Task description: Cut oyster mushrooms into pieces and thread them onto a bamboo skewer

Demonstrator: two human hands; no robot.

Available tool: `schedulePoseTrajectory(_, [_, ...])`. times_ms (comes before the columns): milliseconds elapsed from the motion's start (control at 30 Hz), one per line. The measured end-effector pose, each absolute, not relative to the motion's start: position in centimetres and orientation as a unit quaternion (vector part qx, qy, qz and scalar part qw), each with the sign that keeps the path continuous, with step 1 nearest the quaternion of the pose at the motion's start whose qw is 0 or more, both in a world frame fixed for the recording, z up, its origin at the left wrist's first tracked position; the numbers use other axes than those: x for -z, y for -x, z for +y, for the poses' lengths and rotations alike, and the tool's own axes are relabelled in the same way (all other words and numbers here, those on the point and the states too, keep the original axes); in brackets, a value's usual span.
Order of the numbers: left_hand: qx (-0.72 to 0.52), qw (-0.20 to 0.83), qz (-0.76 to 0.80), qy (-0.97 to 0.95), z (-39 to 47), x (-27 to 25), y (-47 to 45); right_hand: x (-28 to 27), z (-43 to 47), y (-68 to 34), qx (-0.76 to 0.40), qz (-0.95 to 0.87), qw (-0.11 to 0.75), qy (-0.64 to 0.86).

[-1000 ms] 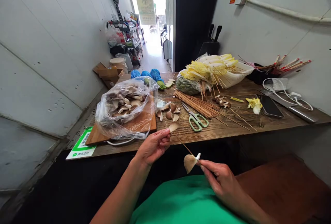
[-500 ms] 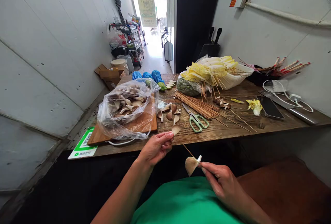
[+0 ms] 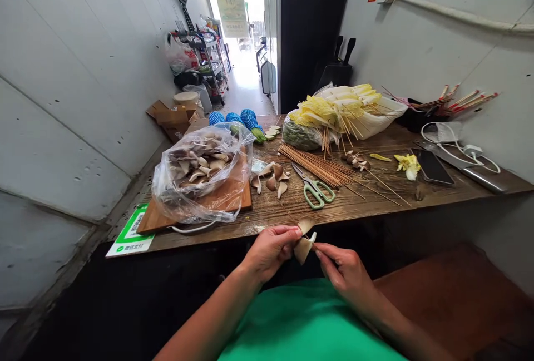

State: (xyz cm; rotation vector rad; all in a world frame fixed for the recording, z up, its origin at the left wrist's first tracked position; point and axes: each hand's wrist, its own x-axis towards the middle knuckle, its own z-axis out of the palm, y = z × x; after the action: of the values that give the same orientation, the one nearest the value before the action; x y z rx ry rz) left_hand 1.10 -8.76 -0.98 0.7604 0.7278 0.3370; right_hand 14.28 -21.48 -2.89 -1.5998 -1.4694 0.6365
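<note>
My left hand (image 3: 270, 251) pinches a pale brown oyster mushroom (image 3: 306, 224) between thumb and fingers. Just below it, a second oyster mushroom piece (image 3: 302, 251) is threaded on a thin bamboo skewer, which is mostly hidden by the fingers and mushrooms. My right hand (image 3: 344, 267) closes on the skewer's near end, right beside the threaded piece. The two mushrooms are close together, over the table's front edge. Several loose mushroom pieces (image 3: 271, 182) lie on the table, left of green-handled scissors (image 3: 314, 193).
A clear bag of mushrooms (image 3: 200, 169) rests on a wooden board (image 3: 247, 197) at left. A bundle of bamboo skewers (image 3: 315, 165) lies mid-table. Behind are skewered cabbage leaves (image 3: 337, 106). At right are a phone (image 3: 434, 167), a knife (image 3: 481, 179) and a white cable (image 3: 448, 148).
My hands have come together, the left moving right with its mushroom toward the threaded piece. The right hand has moved slightly up and left. The view has shifted slightly.
</note>
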Motion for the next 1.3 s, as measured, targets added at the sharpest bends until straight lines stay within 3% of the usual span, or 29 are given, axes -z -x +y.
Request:
schedulePoseTrajectory(300, [-0.178, 0.819, 0.354, -0.416, -7.6, 0.1, -0.6, 4.2, -20.7, -14.7, -0.259, -0.543, 0.466, 0.649])
schedulePoseTrajectory(500, [-0.369, 0.497, 0.414, -0.667, -4.4, -1.2, -1.3, 4.8, -20.5, -15.5, -0.243, -0.51, 0.483, 0.67])
schedulePoseTrajectory(700, [-0.299, 0.326, 0.441, -0.781, -2.6, 0.8, -4.4, 5.1, -20.6, -15.9, -0.227, -0.5, 0.49, 0.677])
schedulePoseTrajectory(1133, [-0.236, 0.246, 0.46, -0.82, 0.0, 0.3, -3.9, 5.0, -20.9, -16.0, -0.239, -0.501, 0.486, 0.675])
schedulePoseTrajectory(1200, [-0.256, 0.295, 0.449, -0.804, -0.1, 0.4, -3.5, 5.0, -20.9, -15.8, -0.245, -0.506, 0.479, 0.675])
schedulePoseTrajectory(1300, [-0.286, 0.474, 0.447, -0.703, -0.6, 0.4, -3.1, 4.8, -20.9, -15.5, -0.25, -0.52, 0.471, 0.667])
